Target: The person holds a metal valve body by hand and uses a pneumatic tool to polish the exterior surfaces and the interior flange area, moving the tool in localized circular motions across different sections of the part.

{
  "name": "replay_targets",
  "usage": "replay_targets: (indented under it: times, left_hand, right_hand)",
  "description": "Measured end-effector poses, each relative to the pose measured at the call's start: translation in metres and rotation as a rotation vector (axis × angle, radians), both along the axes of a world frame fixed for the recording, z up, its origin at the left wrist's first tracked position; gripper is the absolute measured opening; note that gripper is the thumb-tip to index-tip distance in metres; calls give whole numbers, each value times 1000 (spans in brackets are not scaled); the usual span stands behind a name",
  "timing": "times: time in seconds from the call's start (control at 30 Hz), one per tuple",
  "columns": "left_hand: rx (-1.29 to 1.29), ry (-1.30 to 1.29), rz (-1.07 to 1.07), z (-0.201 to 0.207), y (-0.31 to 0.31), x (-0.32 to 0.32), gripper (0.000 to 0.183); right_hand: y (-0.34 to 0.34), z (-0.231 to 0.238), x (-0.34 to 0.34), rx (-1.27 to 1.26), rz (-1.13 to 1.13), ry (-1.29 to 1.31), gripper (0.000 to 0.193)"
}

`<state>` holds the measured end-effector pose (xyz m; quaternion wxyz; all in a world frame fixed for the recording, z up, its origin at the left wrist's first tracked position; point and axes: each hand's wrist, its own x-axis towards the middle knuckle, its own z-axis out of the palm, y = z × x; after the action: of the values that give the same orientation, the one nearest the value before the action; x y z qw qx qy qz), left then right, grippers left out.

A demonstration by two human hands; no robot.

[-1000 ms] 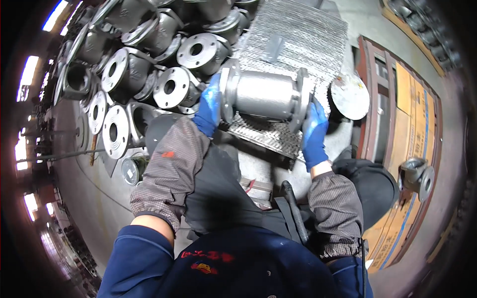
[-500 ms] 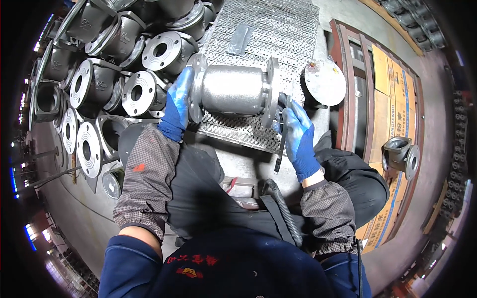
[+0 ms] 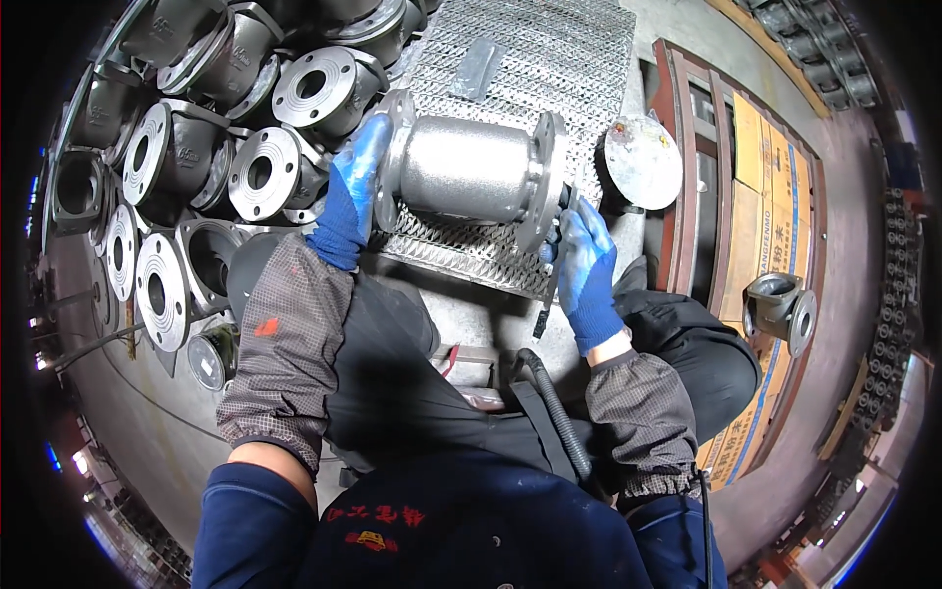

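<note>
Two blue-gloved hands stand apart at either end of a grey flanged cylinder (image 3: 469,169), which lies across a ridged silver work surface (image 3: 599,74) on a workshop floor. Taking the cylinder as the clock's centre, the left hand (image 3: 351,201) is at nine o'clock, set against the near flange, though how firmly it closes cannot be told. The right hand (image 3: 589,275) is at four o'clock, just beside the opposite flange, with a slim dark bar (image 3: 543,319) along its inner edge; whether the fingers clamp the bar cannot be told. A flat grey piece (image 3: 476,69) lies at twelve o'clock, and a pale round disc (image 3: 643,162) sits at three. Dark castings with round pale flanges (image 3: 263,174) crowd together between nine and eleven. At four o'clock, well apart, a smaller grey fitting (image 3: 780,312) rests on brown cardboard (image 3: 751,196), while a ribbed hose (image 3: 557,417) curves at five and a round container (image 3: 208,359) stands at eight
</note>
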<state>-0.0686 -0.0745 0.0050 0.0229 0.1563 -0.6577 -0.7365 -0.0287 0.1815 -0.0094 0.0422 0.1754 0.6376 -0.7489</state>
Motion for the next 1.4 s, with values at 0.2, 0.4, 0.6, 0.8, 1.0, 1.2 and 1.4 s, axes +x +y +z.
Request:
replay_targets:
  times: [0.2, 0.4, 0.6, 0.8, 1.0, 1.2, 1.4]
  left_hand:
    - [-81, 0, -29, 21, 15, 14, 40]
    - [-257, 187, -169, 63, 23, 27, 64]
    - [-465, 308, -310, 71, 30, 39, 74]
    - [-685, 287, -453, 72, 31, 52, 76]
    - [-675, 341, -338, 63, 37, 41, 82]
    - [-440, 113, -388, 71, 20, -11, 94]
    - [-13, -68, -273, 80, 2, -39, 58]
  right_hand:
    - [-3, -26, -13, 153, -36, 12, 40]
    - [-6, -31, 2, -313, -84, -262, 28]
    - [-4, -21, 10, -408, 26, -463, 24]
    - [-2, 0, 7, -240, 68, -495, 25]
    - [13, -41, 0, -319, 69, -411, 24]
    - [11, -4, -17, -492, -72, -322, 11]
    - [0, 26, -30, -565, 63, -130, 34]
